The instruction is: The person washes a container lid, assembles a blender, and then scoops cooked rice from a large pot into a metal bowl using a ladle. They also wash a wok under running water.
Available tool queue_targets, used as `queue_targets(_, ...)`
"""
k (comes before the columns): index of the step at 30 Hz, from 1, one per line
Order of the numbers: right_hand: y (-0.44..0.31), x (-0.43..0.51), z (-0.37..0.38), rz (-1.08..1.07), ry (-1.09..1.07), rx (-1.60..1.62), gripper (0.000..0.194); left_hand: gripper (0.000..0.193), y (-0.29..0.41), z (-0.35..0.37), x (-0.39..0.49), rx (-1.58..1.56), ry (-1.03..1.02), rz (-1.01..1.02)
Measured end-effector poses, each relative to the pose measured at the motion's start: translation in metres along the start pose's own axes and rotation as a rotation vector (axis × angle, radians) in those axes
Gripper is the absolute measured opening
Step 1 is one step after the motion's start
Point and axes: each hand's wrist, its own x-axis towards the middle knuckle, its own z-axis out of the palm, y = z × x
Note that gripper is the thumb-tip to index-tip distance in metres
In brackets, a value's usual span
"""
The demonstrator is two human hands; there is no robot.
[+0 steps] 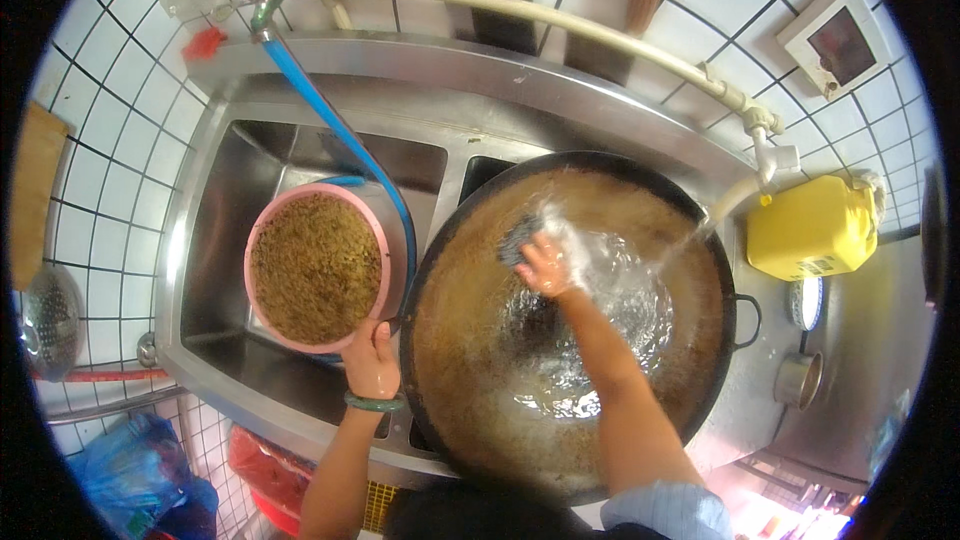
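A large round wok (465, 300) with a dark rim spans the right sink area, with moving water (622, 270) pooled inside. My right hand (546, 266) presses a dark grey scouring pad (516, 240) against the wok's inner wall, and water splashes around it. My left hand (373, 364), wearing a green bangle (373, 403), grips the wok's left edge, apparently by its side handle, which my fingers mostly hide. Just beyond those fingers, a pink basin (250, 300) full of a brownish-green chopped or grainy mass (316, 270) stands in the left sink.
From a pale spout (731, 199), water runs into the wok. A blue hose (337, 124) drops from the tap (266, 4) into the steel sink (225, 240). On the right stand a yellow jug (806, 229) and a metal cup (798, 381); a loop handle (752, 321) juts from the wok.
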Motion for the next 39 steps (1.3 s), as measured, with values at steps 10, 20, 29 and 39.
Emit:
queue_targets(10, 0.019, -0.19, -0.082, -0.215, -0.402, -0.044, 0.045, 0.024, 0.002, 0.001, -0.001, -0.012, 0.037, -0.005)
queue_targets(20, -0.157, -0.098, 0.017, -0.34, -0.184, 0.469, 0.032, 0.015, 0.009, -0.003, 0.0, -0.102, 0.076, -0.06)
queue_targets(29, 0.028, 0.061, -0.037, -0.11, 0.443, -0.286, 0.036, 0.021, 0.012, -0.001, 0.002, -0.057, 0.05, -0.04)
queue_targets(39, 0.069, -0.153, -0.097, 0.298, -0.014, -0.486, 0.036, 0.028, -0.008, 0.009, 0.0, -0.07, 0.047, -0.008)
